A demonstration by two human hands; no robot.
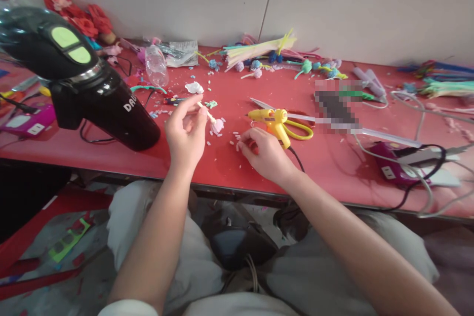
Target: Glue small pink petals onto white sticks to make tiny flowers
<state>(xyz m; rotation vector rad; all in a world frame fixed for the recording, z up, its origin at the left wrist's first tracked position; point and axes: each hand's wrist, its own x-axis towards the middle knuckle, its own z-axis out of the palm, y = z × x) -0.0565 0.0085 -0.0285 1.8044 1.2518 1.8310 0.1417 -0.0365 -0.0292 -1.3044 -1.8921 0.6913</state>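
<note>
Between its thumb and fingers my left hand (187,126) pinches the pale stem of a small pink flower (217,126), whose head points down and to the right. My right hand (263,153) is closed at the fingertips near small pink pieces (237,136) on the red table; anything between the fingertips is too small to name. A yellow glue gun (272,121) lies just beyond my right hand, with yellow-handled scissors (299,130) beside it. Past my left hand sits a white crumpled piece (194,88).
A large black bottle (111,101) leans in at the left. Pipe cleaners (259,52) and a clear plastic bottle (156,66) lie along the back of the red table (215,163). Cables and a purple power strip (394,165) are at the right.
</note>
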